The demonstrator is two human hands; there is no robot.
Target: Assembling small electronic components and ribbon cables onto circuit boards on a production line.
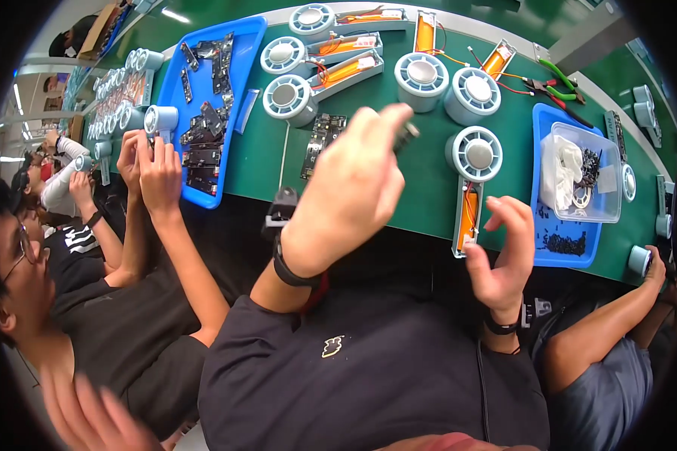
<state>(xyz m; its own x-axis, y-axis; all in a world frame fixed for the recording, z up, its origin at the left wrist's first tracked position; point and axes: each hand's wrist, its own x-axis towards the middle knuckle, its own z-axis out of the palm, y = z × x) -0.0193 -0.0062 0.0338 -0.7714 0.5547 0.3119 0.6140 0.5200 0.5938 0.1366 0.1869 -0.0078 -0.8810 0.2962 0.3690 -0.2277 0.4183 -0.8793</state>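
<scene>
My left hand (350, 184) is raised over the table, fingers curled together around a small dark circuit board (407, 136); only the board's end shows past the fingers. More dark circuit boards (322, 139) lie on the green table beside that hand. My right hand (506, 259) is open, thumb and fingers apart, next to the handle of a pale blue handheld fan (477, 154). An orange battery (469, 214) with red wires lies in the fan's opened handle. The thumb is close to the handle's lower end; I cannot tell whether it touches.
A blue tray (257, 41) of circuit boards stands at left. Another blue tray (540, 244) at right bears a clear plastic box (613, 207) and black screws. Several fans (286, 98) and pliers (557, 81) lie at the back. Co-workers' hands (158, 169) work at left and right.
</scene>
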